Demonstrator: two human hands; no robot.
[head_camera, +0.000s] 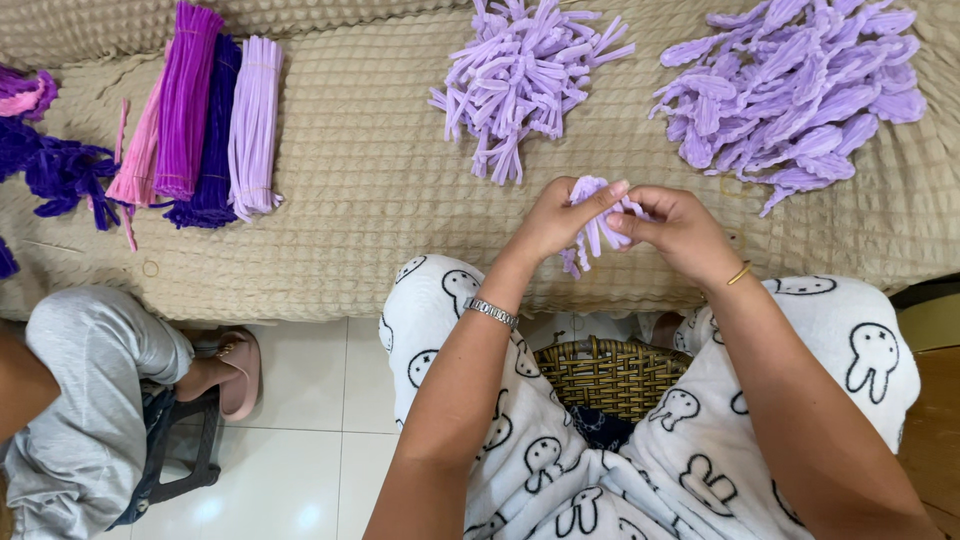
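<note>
My left hand and my right hand meet above the edge of a beige waffle-textured cover. Both pinch a small bundle of lilac fuzzy pipe cleaners, bent into loops, with loose ends hanging below my fingers. A silver watch band sits on my left wrist, and there is a thin gold bangle on my right. Beyond my hands lie two heaps: short cut lilac pipe cleaner pieces and shaped lilac petal loops.
Straight bundles of pink, purple, dark violet and lilac pipe cleaners lie at left, with dark purple tangled pieces further left. A woven basket sits between my knees. Another person's grey-trousered leg and pink sandal are at lower left.
</note>
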